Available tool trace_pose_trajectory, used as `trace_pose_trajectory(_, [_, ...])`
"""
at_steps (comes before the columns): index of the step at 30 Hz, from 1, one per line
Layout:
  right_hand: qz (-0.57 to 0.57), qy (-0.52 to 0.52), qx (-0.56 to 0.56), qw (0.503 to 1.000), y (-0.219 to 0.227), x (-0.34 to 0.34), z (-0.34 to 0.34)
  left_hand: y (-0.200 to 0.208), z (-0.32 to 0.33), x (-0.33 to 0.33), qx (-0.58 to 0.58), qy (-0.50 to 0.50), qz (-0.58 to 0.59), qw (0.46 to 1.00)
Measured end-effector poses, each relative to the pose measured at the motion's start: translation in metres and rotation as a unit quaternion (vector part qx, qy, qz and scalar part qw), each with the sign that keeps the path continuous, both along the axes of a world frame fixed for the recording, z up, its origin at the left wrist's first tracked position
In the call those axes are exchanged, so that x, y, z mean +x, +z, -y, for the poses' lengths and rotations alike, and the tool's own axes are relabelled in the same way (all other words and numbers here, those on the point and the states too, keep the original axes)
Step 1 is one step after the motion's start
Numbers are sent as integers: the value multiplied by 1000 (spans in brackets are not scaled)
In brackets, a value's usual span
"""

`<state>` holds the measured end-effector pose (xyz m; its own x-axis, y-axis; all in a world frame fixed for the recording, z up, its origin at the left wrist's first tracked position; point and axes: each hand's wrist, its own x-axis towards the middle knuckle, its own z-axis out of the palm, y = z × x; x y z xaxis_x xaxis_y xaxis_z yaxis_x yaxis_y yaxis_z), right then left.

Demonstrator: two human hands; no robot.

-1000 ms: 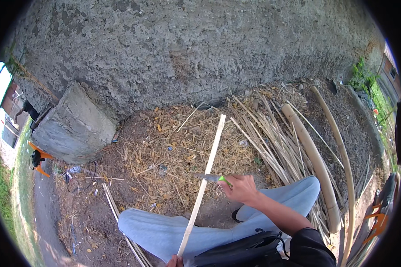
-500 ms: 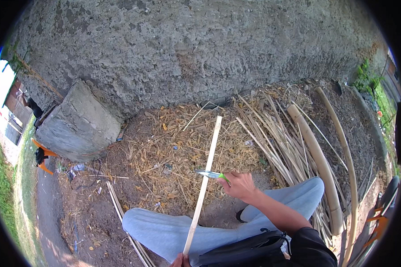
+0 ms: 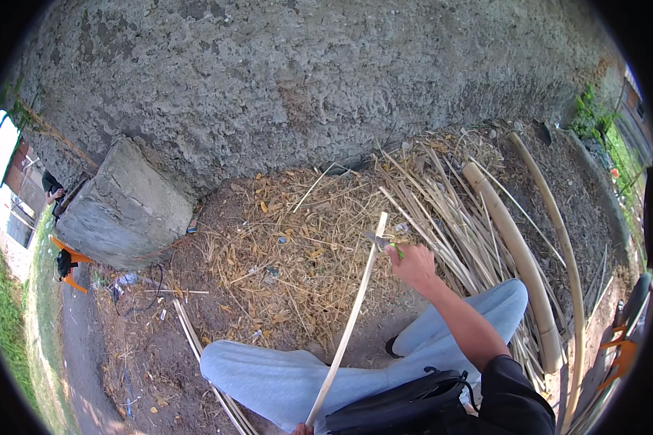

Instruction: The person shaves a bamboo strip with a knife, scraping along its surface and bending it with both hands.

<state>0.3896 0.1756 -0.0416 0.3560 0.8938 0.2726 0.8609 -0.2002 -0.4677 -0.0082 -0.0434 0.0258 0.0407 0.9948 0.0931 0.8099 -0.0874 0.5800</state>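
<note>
A long pale bamboo strip [image 3: 350, 319] runs slantwise from my lap up and to the right. At its lower end, by the picture's bottom edge, my left hand [image 3: 302, 429] is closed on it, only the fingertips showing. My right hand [image 3: 413, 268] grips a knife [image 3: 379, 240] with a green handle. Its blade lies across the strip close to the far end. Most of the handle is hidden by the fingers.
Several split bamboo strips [image 3: 450, 217] lie in a heap at the right, beside a thick bamboo pole [image 3: 511, 261] and a thinner pole [image 3: 559, 239]. More strips [image 3: 196, 341] lie at the left. A concrete block [image 3: 127, 206] stands against the rough wall [image 3: 305, 80]. Dry shavings [image 3: 268, 254] cover the ground.
My right hand has slid the knife up along the strip, away from me, to near its far end. The strip's far end has tipped to the right and lower.
</note>
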Motion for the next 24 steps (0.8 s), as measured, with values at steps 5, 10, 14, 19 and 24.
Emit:
trace_pose_trajectory(5, [52,11,61,997,3,18,-3,2,3,-2,-29,3,-2,1000])
trace_pose_trajectory(10, [41,17,18,999,11,12,6,-12,2,-9,1,-3,2,1000])
trace_pose_trajectory(14, [23,134,49,990,17,-33,35,-9,-1,-10,-26,-10,-45,999])
trace_pose_trajectory(19, [-11,-108,-106,988,5,68,-1,-15,29,-31,-39,65,-28,997])
trace_pose_trajectory(24, [11,-78,-16,997,5,66,4,-3,10,-44,91,63,-73,991])
